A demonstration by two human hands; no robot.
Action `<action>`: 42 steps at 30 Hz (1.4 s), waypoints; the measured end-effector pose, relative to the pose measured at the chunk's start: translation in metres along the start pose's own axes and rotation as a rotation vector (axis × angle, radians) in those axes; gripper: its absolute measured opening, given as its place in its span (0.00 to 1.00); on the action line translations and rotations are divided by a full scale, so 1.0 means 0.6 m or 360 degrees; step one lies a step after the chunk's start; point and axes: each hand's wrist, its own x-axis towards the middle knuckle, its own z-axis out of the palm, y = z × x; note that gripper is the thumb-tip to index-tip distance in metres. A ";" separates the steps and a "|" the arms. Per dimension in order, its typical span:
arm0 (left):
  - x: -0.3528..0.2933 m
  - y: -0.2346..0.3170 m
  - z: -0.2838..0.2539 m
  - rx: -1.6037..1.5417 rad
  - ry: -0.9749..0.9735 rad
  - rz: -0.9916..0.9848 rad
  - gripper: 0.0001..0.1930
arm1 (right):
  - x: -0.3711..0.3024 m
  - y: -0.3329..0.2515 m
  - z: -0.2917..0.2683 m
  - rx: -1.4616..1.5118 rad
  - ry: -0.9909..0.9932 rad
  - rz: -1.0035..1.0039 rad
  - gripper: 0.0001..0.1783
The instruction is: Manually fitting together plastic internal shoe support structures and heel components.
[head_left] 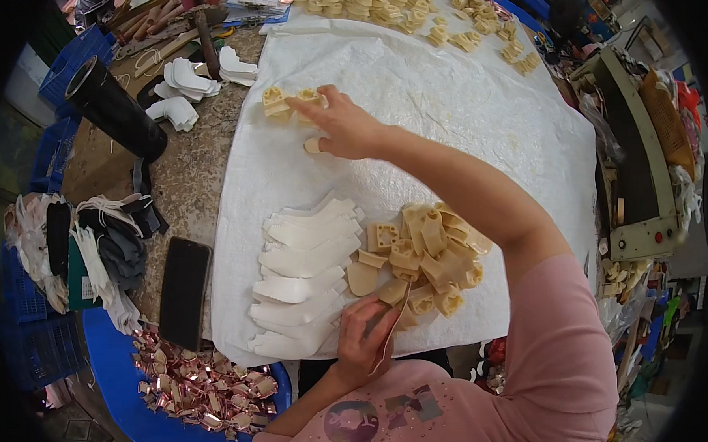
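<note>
My left hand (363, 335) is low in the middle, by the table's near edge, its fingers closed around a thin curved piece (389, 334) seen nearly edge-on. Just beyond its fingertips lies a heap of beige moulded parts (434, 249). My right hand (338, 127) reaches across to the far left of the white sheet, index finger stretched out and thumb apart. Its fingers are at two beige moulded blocks (276, 103), partly covering one. A small flat beige piece (312, 145) is beside the thumb. Overlapping white curved pieces (301, 275) lie in a column left of the heap.
A white sheet (413, 131) covers the table, with many beige parts (368, 7) at its far end. On the left are a black tumbler (116, 109), a phone (185, 291) and gloves (95, 272). Shiny pink parts (203, 389) fill a blue tub (112, 374).
</note>
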 end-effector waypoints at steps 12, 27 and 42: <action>0.003 -0.003 0.005 0.0059 0.0003 0.0010 0.15 | -0.056 0.079 -0.074 0.0781 0.0383 0.0503 0.34; -0.002 0.002 0.005 0.0083 0.0070 0.0041 0.15 | -0.167 -0.020 -0.122 -0.0120 -0.0649 0.0283 0.28; -0.001 -0.006 0.009 0.0072 0.0051 0.0055 0.21 | 0.113 -0.003 0.046 -0.0033 0.0169 -0.0029 0.38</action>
